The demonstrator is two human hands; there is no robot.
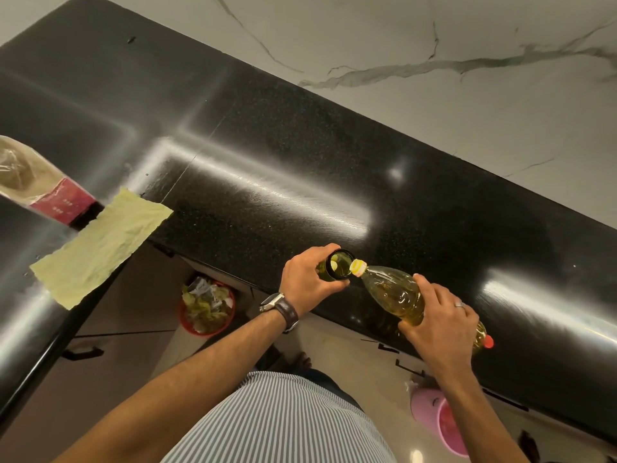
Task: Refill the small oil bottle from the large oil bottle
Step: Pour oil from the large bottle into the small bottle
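Note:
The small oil bottle (336, 265) stands upright near the front edge of the black counter (300, 168), its dark open mouth showing yellow oil inside. My left hand (309, 282) wraps around its body. The large clear oil bottle (390, 292), full of yellow oil, lies tilted almost flat, its yellow neck resting at the small bottle's rim. My right hand (440, 324) grips its lower half. A red cap (488, 342) sits on the counter just behind the large bottle's base.
A pale yellow cloth (100, 245) lies over the counter corner at left, beside a plastic-wrapped packet with a pink label (50, 188). Below the counter stand a red bin with scraps (207, 309) and a pink bucket (440, 426). A marble wall rises behind.

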